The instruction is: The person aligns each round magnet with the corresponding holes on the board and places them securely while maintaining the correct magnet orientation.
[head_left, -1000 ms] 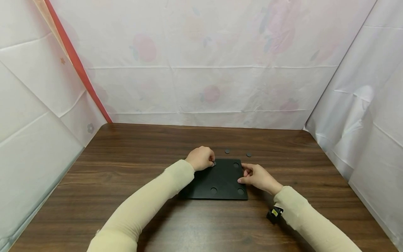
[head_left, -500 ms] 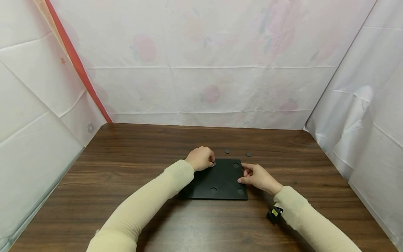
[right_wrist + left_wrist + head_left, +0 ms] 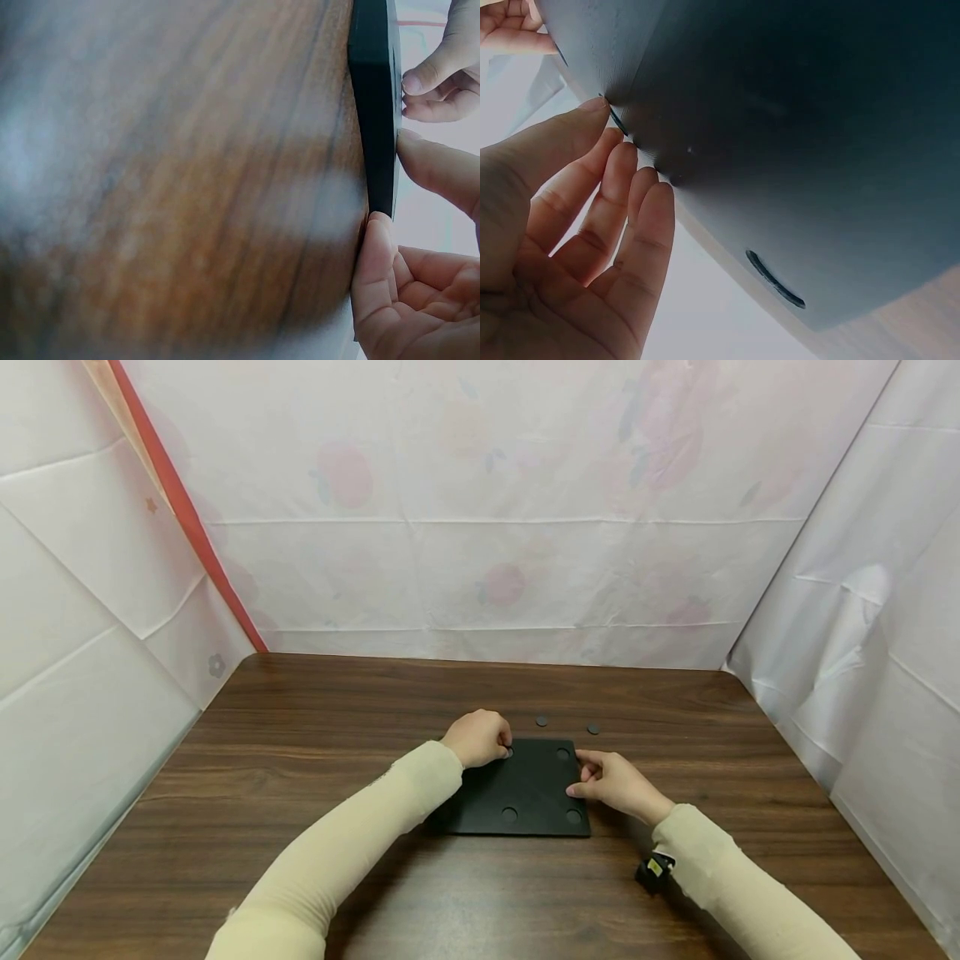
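A flat black rectangular board (image 3: 536, 785) with round recesses lies on the table in the head view. My left hand (image 3: 477, 737) is at its far edge. Thumb and fingertips pinch a small dark disc at the far middle recess; the fingers mostly hide it. In the left wrist view, the left thumb (image 3: 592, 109) touches the board's face beside a dark arc. My right hand (image 3: 618, 783) grips the board's right edge. The right wrist view shows the right thumb (image 3: 427, 165) on the face and the index finger (image 3: 375, 247) against the side.
Two loose dark discs, a left one (image 3: 542, 722) and a right one (image 3: 593, 729), lie on the wooden table (image 3: 337, 693) beyond the board. Recesses show at the board's near middle, near right and far right. White patterned cloth (image 3: 465, 568) hangs behind the table.
The disc's grey face, earlier visible at the left fingertips, now hardly shows, and those fingertips have shifted very slightly. The right hand and the board keep their places.
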`<state>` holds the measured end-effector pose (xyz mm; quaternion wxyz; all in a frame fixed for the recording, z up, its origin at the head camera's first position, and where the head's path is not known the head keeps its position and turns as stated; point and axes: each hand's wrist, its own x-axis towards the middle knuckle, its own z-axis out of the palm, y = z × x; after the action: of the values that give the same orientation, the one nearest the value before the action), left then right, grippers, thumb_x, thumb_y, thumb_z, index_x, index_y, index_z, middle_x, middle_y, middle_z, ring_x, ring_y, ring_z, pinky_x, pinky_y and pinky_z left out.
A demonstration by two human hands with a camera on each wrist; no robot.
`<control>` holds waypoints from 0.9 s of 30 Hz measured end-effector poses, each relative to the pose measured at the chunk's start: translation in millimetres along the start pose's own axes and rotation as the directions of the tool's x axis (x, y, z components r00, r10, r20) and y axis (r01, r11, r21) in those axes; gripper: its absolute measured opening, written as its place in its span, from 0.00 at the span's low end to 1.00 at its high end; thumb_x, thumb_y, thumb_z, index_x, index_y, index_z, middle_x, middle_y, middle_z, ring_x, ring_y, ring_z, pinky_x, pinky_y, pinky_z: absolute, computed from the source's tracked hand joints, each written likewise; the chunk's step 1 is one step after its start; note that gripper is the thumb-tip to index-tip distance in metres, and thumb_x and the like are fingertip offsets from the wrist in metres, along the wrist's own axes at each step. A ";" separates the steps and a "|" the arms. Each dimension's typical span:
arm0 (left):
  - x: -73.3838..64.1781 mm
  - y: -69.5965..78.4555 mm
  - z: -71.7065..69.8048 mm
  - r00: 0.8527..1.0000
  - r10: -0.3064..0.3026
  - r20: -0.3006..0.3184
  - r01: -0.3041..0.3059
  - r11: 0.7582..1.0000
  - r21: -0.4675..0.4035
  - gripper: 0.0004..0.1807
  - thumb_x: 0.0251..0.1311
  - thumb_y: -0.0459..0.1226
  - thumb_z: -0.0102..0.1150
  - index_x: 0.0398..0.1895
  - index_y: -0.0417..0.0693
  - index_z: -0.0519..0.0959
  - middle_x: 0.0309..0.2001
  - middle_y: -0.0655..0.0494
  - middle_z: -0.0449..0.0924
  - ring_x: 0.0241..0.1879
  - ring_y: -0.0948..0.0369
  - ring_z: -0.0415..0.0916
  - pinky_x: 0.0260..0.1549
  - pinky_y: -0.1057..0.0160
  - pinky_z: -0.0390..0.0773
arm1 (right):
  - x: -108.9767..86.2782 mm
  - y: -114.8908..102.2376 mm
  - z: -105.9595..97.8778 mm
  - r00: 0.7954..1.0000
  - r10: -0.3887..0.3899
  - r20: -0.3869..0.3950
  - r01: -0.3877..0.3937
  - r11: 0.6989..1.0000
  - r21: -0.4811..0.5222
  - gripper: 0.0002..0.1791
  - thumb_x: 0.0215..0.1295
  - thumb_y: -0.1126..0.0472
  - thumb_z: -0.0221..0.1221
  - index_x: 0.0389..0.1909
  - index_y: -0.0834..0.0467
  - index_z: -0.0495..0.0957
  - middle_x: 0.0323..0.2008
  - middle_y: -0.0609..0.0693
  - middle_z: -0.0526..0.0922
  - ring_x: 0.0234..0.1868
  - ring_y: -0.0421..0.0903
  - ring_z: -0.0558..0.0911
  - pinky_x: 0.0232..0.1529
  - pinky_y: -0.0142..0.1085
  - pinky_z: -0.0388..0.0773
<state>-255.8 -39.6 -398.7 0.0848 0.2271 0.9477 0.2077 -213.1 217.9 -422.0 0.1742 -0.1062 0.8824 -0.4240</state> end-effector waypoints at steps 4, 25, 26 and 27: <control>-0.9 -0.9 -1.5 1.000 -0.004 0.016 0.004 1.000 -0.020 0.07 0.60 0.37 0.66 0.41 0.48 0.85 0.40 0.55 0.84 0.34 0.62 0.78 0.42 0.59 0.80 | -0.1 0.0 0.0 1.000 0.000 0.003 0.000 1.000 0.004 0.41 0.58 0.62 0.68 0.70 0.68 0.61 0.30 0.51 0.73 0.28 0.43 0.68 0.26 0.32 0.64; -15.8 -14.2 -19.4 0.999 -0.018 -0.043 0.007 0.971 -0.238 0.19 0.62 0.41 0.65 0.55 0.46 0.80 0.52 0.50 0.81 0.50 0.56 0.78 0.50 0.54 0.78 | 0.1 1.7 0.0 1.000 -0.011 0.004 0.011 1.000 0.004 0.41 0.58 0.61 0.68 0.69 0.69 0.62 0.30 0.50 0.73 0.27 0.43 0.68 0.26 0.32 0.64; -17.4 -15.0 -20.5 0.999 -0.019 -0.051 0.005 0.968 -0.251 0.19 0.62 0.41 0.65 0.55 0.46 0.80 0.53 0.49 0.81 0.50 0.56 0.78 0.50 0.54 0.78 | 0.0 1.6 -0.1 1.000 -0.011 0.005 0.011 1.000 0.003 0.41 0.58 0.61 0.69 0.69 0.69 0.62 0.30 0.50 0.73 0.27 0.43 0.68 0.26 0.32 0.64; -19.2 -15.9 -21.6 0.998 -0.020 -0.058 0.004 0.965 -0.262 0.20 0.62 0.41 0.65 0.56 0.46 0.79 0.54 0.49 0.81 0.50 0.56 0.78 0.50 0.54 0.78 | 0.0 1.6 -0.1 1.000 -0.010 0.005 0.010 1.000 0.003 0.41 0.58 0.61 0.69 0.69 0.69 0.62 0.30 0.50 0.73 0.27 0.43 0.68 0.26 0.32 0.64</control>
<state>-250.7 -69.2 -384.9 0.0867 0.2017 0.9154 0.3375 -213.1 219.0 -423.2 0.1745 -0.1116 0.8807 -0.4261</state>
